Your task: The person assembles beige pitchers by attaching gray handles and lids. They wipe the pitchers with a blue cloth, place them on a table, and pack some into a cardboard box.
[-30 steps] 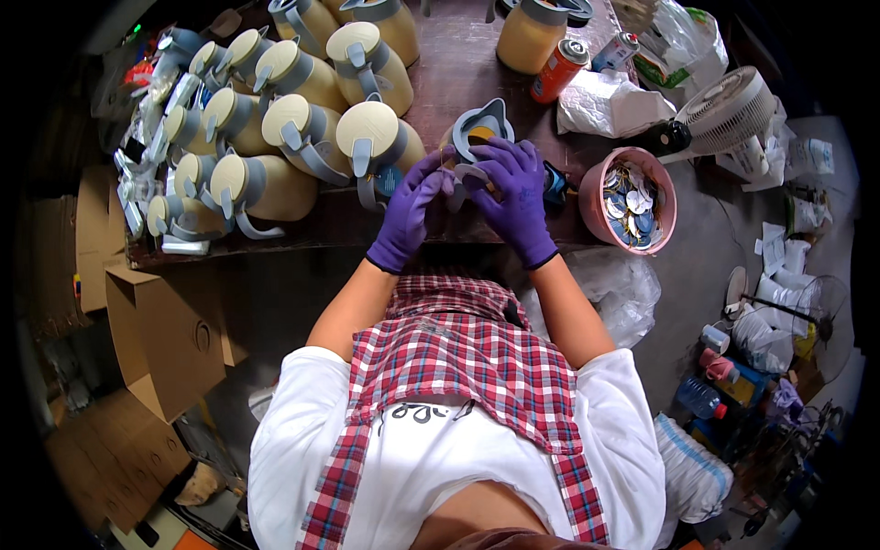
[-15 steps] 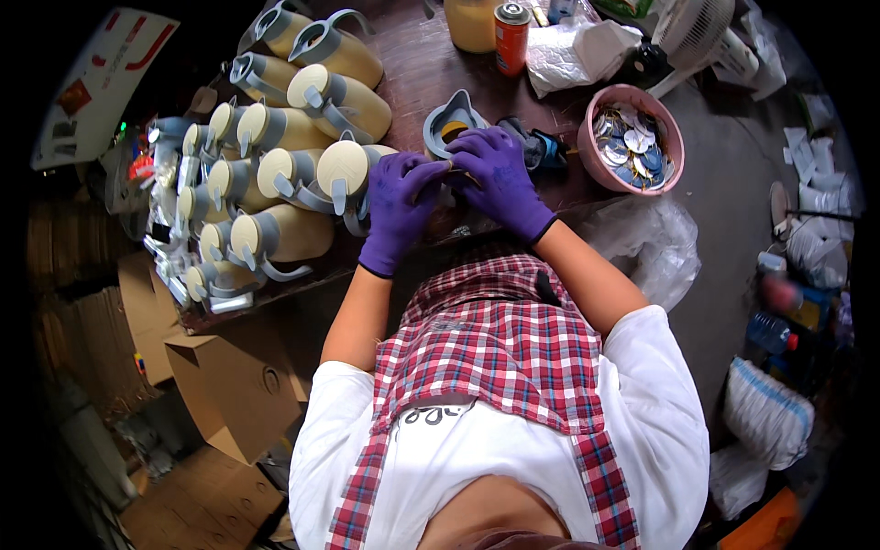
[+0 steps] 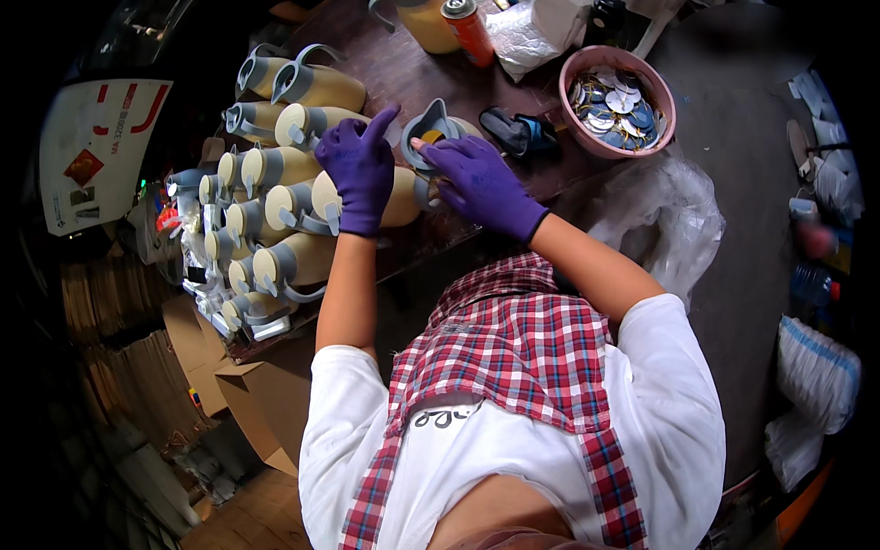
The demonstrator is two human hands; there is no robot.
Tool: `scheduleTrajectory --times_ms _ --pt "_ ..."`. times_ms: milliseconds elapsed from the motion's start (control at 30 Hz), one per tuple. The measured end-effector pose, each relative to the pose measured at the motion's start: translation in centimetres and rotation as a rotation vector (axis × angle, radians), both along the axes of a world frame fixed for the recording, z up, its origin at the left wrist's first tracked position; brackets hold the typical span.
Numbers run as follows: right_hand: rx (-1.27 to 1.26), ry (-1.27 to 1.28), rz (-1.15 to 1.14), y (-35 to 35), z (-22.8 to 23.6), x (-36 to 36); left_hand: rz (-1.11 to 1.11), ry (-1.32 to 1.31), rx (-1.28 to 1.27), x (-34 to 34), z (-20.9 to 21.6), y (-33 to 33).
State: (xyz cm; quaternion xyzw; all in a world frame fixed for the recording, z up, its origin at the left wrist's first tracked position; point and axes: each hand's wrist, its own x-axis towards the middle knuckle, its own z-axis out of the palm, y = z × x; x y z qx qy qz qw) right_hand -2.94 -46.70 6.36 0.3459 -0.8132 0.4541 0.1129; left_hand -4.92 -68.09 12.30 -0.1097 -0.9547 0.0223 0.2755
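Note:
My left hand (image 3: 360,174), in a purple glove, is over the lidded cream jugs on the left. Its thumb sticks out and its other fingers are curled; whatever they hold, if anything, is hidden. My right hand (image 3: 481,183), also gloved, reaches to the mouth of an open jug (image 3: 436,117) with a grey rim. Its fingers are stretched out, and one bare fingertip shows at the rim. Just below my hands lies a lidded jug (image 3: 401,200), partly covered by my left hand.
Several jugs (image 3: 307,249) lie in rows on the dark table (image 3: 390,75). A pink bucket (image 3: 662,137) of round tags stands at the right, near a dark blue and black item (image 3: 522,133). An orange can (image 3: 469,38) and white wrapping (image 3: 522,37) are behind. Cardboard boxes (image 3: 266,403) sit lower left.
My hands were together in front of the open jug and have separated. The left has moved left over the lidded jugs; the right has come to the open jug's mouth. The whole view has shifted.

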Motion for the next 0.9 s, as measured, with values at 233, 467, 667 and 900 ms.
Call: scheduleTrajectory --times_ms 233,467,667,900 --pt "-0.341 0.022 0.039 -0.2 -4.5 4.7 0.125 -0.143 0.752 7.7 -5.9 -5.9" --pt "-0.681 -0.585 -1.127 17.6 -21.6 18.1 0.078 -0.308 0.365 14.3 0.2 1.2" --pt "0.418 -0.707 -1.099 27.3 -45.7 21.0 -0.09 -0.408 0.087 12.4 -5.3 -6.7" --pt "1.253 -0.765 -0.211 25.1 -49.9 15.5 0.211 -0.486 0.927 13.5 -5.3 -0.3"
